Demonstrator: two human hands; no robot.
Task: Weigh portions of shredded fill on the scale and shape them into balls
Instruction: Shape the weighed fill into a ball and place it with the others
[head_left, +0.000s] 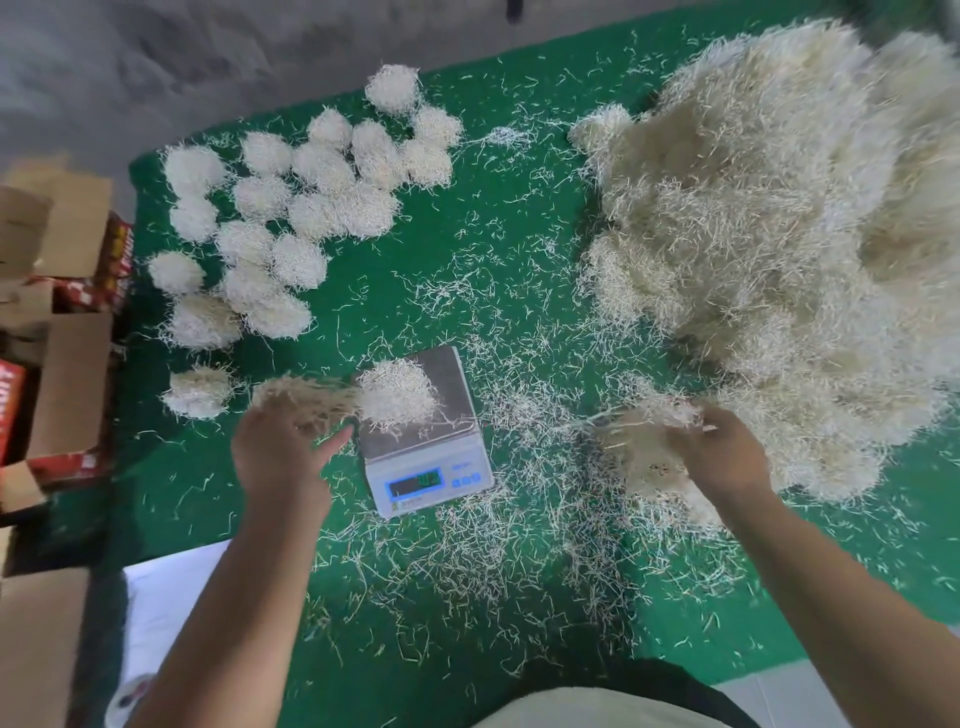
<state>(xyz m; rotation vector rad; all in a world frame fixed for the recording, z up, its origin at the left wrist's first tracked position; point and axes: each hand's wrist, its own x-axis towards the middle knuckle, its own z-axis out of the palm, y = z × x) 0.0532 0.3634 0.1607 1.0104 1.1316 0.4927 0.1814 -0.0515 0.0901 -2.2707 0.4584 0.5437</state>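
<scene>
Your left hand (280, 447) hovers just beside the left edge of the digital scale (423, 441), fingers curled around a blurred wisp of shredded fill (298, 392) that trails toward the pan. On the steel pan itself sits a loose portion of fill (397, 395), covering its far left part, with a few strands spilling over the near edge. The blue display faces you, but the digits are too smeared to read.

Your right hand (724, 447) is at the near foot of the big heap of shredded fill (769, 234), which takes up the far right of the green mat (467, 270). Its fingers pinch a small tuft (660, 415) pulled out to the left; motion blur makes it hard to say how firmly, though the hand looks closed on it.

Finished balls (291, 218) lie clustered at the far left of the mat, many touching one another, and one more ball (200, 392) sits apart, nearer you, just left of your left hand. Stray strands litter the mat, thickest between the scale and the heap and in front of you. Open cardboard boxes (57, 332) with red printing stand off the mat's left edge.
</scene>
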